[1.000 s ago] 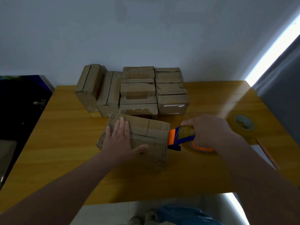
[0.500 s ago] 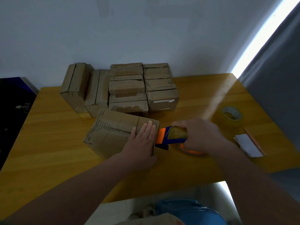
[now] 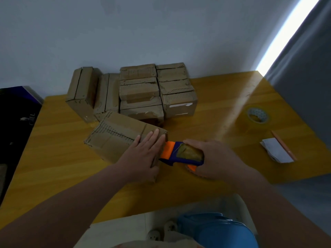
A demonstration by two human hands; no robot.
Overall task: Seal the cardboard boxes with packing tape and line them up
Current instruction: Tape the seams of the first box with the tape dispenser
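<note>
Now right hand (image 3: 216,158) grips blue-and-orange tape dispenser (image 3: 179,153) — three o'clock of the brown cardboard box (image 3: 116,138) the flat left hand (image 3: 143,156) presses.

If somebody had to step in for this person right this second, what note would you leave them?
Left hand lies flat on the right end of the front box, pressing it down.
Right hand grips the tape dispenser, its orange nose at that end.
Apparently done: the other boxes stand grouped at the back; a spare tape roll lies at the right.
Left to do: finish taping the front box, line it up with them.
</note>
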